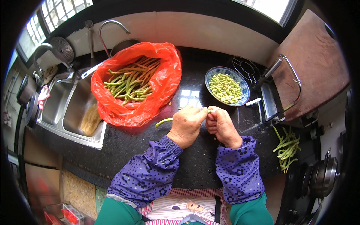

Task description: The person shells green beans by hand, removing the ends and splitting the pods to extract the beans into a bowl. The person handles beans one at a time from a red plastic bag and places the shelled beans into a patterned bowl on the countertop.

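My left hand (187, 122) is closed around a green bean pod (164, 121), whose end sticks out to the left. Close beside it, my right hand (221, 123) pinches a bit of green pod between thumb and finger, and the fingertips of both hands nearly meet. Up and to the left, a red plastic bag (132, 112) stands open with many long bean pods (126, 81) inside. Behind my right hand is a blue-and-white bowl (208, 81) holding shelled green beans (225, 87). A heap of green pods (287, 147) lies on the counter at the right.
A double steel sink (101, 137) with a faucet (70, 70) is at the left, a tan scrubber (90, 121) in its basin. A wooden cutting board (309, 67) leans in a metal rack (271, 98) at the right. A round wire trivet (247, 68) lies behind the bowl on the black counter (197, 163).
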Available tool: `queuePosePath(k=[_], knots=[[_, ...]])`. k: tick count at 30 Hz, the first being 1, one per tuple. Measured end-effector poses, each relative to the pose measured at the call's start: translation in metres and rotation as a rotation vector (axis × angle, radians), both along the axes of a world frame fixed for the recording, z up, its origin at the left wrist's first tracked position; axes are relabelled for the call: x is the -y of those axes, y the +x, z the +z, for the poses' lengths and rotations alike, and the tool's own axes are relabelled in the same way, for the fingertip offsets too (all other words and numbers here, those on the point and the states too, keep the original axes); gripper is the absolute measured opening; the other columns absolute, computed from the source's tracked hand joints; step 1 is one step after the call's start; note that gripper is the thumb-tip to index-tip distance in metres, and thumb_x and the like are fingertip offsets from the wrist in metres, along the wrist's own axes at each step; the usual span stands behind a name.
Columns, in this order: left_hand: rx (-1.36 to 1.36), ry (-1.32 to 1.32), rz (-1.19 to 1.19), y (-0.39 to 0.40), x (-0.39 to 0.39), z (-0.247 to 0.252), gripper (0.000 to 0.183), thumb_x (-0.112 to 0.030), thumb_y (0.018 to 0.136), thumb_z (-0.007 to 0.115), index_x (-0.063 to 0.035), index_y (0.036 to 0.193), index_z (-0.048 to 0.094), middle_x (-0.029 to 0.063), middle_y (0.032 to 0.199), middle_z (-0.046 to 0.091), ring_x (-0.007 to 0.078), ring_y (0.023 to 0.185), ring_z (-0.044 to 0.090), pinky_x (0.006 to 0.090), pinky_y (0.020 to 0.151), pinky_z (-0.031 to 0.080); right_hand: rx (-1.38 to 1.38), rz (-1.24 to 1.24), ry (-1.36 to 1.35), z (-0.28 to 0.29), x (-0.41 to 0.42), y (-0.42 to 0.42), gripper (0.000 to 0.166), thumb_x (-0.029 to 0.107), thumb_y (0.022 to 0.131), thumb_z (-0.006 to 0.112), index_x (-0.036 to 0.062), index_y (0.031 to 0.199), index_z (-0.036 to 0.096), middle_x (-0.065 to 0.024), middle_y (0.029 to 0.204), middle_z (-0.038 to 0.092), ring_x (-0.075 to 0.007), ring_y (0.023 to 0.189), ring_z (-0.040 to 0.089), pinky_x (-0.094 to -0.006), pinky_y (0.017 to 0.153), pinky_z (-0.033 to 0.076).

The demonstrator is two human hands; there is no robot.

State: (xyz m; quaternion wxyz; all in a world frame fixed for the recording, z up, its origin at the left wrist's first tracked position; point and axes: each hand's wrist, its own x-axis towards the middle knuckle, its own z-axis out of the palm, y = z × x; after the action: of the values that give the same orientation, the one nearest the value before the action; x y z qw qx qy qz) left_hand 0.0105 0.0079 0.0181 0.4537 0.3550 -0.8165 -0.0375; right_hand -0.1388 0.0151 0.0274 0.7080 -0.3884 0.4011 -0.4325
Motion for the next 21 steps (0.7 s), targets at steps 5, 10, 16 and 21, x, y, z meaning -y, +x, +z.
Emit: queuePosePath(k=[5, 10, 16, 21], knots=[[0.039, 0.009, 0.002, -0.003, 0.002, -0.007, 0.022, -0.002, 0.066, 0.056, -0.0074, 0.087, 0.058, 0.0052, 0.069, 0.051, 0.0244, 0.068, 0.053, 0.0332, 0.058, 0.045, -0.014, 0.015, 0.003, -0.004, 0.003, -0.007, 0.024, 0.025, 0.086, 0.043, 0.0158, 0.065, 0.038, 0.0075, 0.052, 0.029, -0.0025, 0.041, 0.022, -0.0180, 0.036, 0.016], [0.060, 0.048, 0.033, -0.003, 0.001, -0.011, 0.017, -0.004, 0.067, 0.056, -0.0081, 0.084, 0.057, 0.0056, 0.071, 0.053, 0.0248, 0.071, 0.055, 0.0337, 0.059, 0.045, -0.049, -0.003, 0.032, -0.007, 0.005, -0.005, 0.024, 0.023, 0.087, 0.041, 0.0153, 0.065, 0.037, 0.0073, 0.052, 0.028, -0.0036, 0.041, 0.022, -0.0195, 0.037, 0.016], [-0.040, 0.074, 0.007, -0.003, -0.001, -0.005, 0.015, -0.004, 0.067, 0.056, -0.0073, 0.082, 0.056, 0.0070, 0.072, 0.055, 0.0266, 0.071, 0.055, 0.0353, 0.061, 0.046, -0.001, -0.014, -0.001, -0.007, 0.004, -0.001, 0.021, 0.020, 0.085, 0.038, 0.0143, 0.064, 0.036, 0.0058, 0.052, 0.028, -0.0036, 0.040, 0.021, -0.0196, 0.036, 0.015], [-0.049, 0.077, 0.016, -0.002, -0.003, -0.002, 0.016, -0.005, 0.067, 0.056, -0.0075, 0.082, 0.056, 0.0067, 0.071, 0.054, 0.0265, 0.071, 0.055, 0.0353, 0.060, 0.046, -0.016, -0.009, -0.018, -0.002, 0.002, 0.000, 0.022, 0.022, 0.085, 0.037, 0.0142, 0.065, 0.035, 0.0053, 0.052, 0.028, -0.0037, 0.041, 0.020, -0.0197, 0.036, 0.014]])
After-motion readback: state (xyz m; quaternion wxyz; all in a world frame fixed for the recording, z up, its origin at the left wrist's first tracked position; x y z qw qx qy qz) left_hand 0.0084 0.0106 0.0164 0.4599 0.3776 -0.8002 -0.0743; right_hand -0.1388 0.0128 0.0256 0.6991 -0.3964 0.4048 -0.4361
